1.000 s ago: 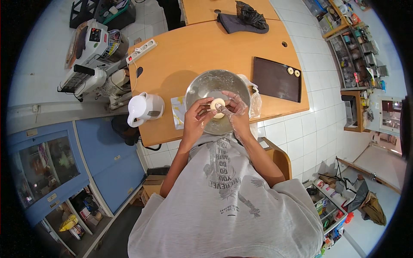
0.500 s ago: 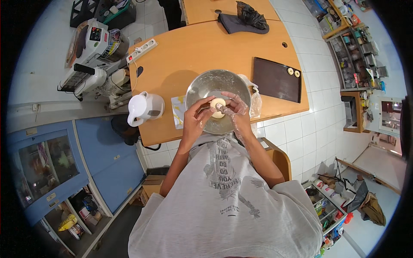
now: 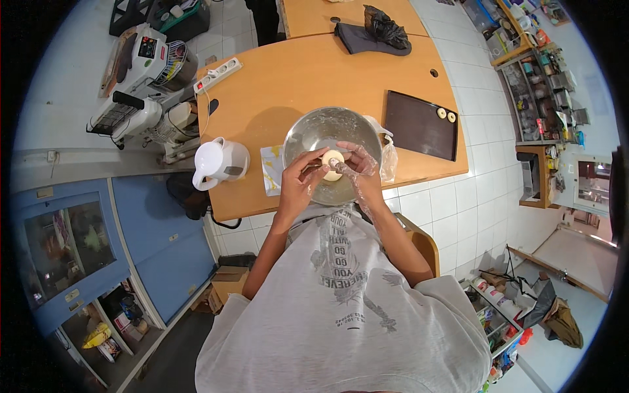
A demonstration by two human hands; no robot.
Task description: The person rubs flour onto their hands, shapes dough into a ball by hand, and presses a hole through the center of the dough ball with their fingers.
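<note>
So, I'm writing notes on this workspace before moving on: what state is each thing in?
Left hand: fingers closed on the dough ring
Right hand: also gripping it, smeared with pale residue
Dough ring: held up over the bowl
Bowl: upright, smeared inside
Tray: flat, mostly bare
Two small rings: lying on the tray
White jug: upright
Power strip: some sockets free
Black bag: crumpled

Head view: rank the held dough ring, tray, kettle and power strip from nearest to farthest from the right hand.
1. Dough ring: in the fingers, just left of the right hand.
2. Tray: to the right and farther forward on the table.
3. Kettle: to the left, past the left hand.
4. Power strip: left and forward, by the table's left edge.
</note>
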